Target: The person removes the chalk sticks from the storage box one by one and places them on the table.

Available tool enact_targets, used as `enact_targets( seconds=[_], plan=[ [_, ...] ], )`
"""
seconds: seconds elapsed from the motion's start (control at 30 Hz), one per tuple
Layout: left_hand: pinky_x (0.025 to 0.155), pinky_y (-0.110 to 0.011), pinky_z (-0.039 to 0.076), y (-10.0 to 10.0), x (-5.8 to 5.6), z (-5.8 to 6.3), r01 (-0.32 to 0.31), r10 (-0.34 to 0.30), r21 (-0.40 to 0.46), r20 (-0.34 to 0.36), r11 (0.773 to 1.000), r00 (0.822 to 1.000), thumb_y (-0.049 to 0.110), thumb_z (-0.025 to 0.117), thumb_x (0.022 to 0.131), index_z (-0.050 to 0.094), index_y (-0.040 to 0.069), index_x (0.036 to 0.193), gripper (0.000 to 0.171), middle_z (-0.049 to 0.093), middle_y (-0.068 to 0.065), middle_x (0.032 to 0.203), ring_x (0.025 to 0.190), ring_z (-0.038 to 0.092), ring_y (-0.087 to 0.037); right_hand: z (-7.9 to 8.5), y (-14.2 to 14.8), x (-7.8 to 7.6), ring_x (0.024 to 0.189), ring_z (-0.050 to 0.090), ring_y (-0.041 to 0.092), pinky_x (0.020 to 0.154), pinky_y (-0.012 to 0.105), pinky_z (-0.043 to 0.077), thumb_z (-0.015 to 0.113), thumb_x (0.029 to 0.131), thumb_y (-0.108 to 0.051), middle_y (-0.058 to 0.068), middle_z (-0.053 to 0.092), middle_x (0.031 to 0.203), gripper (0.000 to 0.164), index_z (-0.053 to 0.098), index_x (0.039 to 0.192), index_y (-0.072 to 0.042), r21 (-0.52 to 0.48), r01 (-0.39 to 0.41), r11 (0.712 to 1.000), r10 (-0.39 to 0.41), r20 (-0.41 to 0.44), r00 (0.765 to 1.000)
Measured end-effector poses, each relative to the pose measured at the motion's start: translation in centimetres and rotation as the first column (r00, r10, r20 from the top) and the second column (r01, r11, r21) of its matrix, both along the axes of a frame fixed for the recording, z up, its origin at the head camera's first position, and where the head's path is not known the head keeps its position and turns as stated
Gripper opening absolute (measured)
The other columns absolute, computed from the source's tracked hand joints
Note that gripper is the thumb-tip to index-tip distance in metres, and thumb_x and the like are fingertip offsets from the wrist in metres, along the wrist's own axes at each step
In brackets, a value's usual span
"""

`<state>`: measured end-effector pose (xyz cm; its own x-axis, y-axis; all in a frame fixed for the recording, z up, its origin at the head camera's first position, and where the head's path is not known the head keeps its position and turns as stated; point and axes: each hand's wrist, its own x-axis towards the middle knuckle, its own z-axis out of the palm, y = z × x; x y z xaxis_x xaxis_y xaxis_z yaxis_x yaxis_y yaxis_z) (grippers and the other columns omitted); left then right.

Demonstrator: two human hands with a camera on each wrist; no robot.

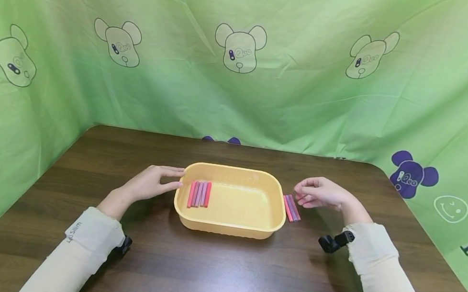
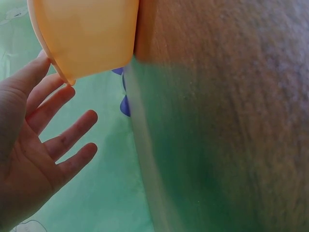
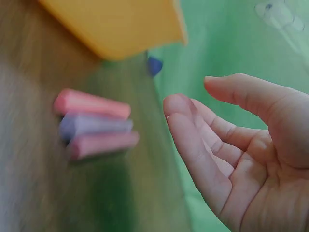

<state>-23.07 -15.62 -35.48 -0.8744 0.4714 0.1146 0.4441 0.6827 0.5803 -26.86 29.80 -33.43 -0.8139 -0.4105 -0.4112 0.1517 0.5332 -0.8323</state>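
Low-middle in the head view, five sticks lie in a yellow tub, three sticks just right. Left wrist view: the loose left hand touches the tub. Right wrist view: the right hand, at right, is empty. Sticks look light, snappable; pinch their middles.

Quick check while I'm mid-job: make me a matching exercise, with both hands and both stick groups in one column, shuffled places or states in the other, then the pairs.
1. left hand
2. right hand
3. five sticks
4. three sticks

A. empty, apart from the tub
B. on the table, right of the tub
C. touching the tub's rim
D. inside the tub, toward its left end

Pairs: 1-C, 2-A, 3-D, 4-B
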Motion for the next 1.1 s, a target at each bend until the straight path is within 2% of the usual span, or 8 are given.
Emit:
enact_targets(
  seconds=[0.17,0.37,0.63,0.93,1.1],
  plan=[
    [0.106,-0.047,0.040,0.0,0.1,0.0,-0.003,0.003,-0.006,-0.003,1.000,1.000,0.028,0.062,0.090,0.058,0.006,0.127,0.044,0.056,-0.012,0.133,0.128,0.049,-0.030,1.6,-1.8,-0.3,0.082,0.066,0.009,0.083,0.031,0.057,0.054,0.095,-0.019,0.000,0.067,0.092,0.048,0.041,0.125,0.015,-0.040,-0.021,0.999,0.020,-0.026,0.999],
    [0.106,-0.048,0.039,0.0,0.0,-0.1,-0.004,0.004,-0.004,0.002,1.000,1.000,0.027,0.062,0.090,0.057,0.006,0.128,0.044,0.056,-0.012,0.134,0.128,0.048,-0.030,2.6,-4.3,-0.5,0.082,0.066,0.010,0.086,0.037,0.056,0.054,0.094,-0.016,0.002,0.067,0.093,0.046,0.043,0.125,0.015,-0.076,-0.059,0.995,0.057,-0.027,0.998],
    [0.106,-0.047,0.040,0.0,-0.1,-0.3,-0.011,0.011,-0.006,-0.005,1.000,1.000,0.027,0.062,0.090,0.058,0.006,0.128,0.043,0.056,-0.011,0.134,0.128,0.048,-0.030,3.9,-7.7,-0.9,0.082,0.064,0.010,0.080,0.028,0.056,0.056,0.093,-0.024,0.007,0.066,0.099,0.047,0.047,0.123,0.011,-0.024,-0.110,0.994,0.108,-0.066,0.992],
    [0.106,-0.048,0.040,0.0,-0.1,-0.1,-0.006,0.006,-0.006,-0.008,1.000,1.000,0.028,0.063,0.090,0.058,0.006,0.127,0.043,0.056,-0.012,0.133,0.128,0.049,-0.030,3.8,-11.4,-1.6,0.085,0.066,0.013,0.086,0.033,0.056,0.057,0.092,-0.021,0.022,0.064,0.111,0.045,0.049,0.123,0.011,-0.025,-0.165,0.986,0.164,-0.047,0.985],
    [0.106,-0.048,0.040,0.0,-0.1,-0.2,-0.007,0.007,-0.007,-0.006,1.000,1.000,0.028,0.062,0.090,0.058,0.006,0.127,0.043,0.056,-0.012,0.133,0.128,0.049,-0.031,3.4,-13.1,-2.1,0.084,0.065,0.011,0.089,0.034,0.055,0.057,0.092,-0.018,0.016,0.066,0.105,0.044,0.049,0.122,0.013,-0.051,-0.185,0.981,0.184,-0.030,0.982]
  ],
)
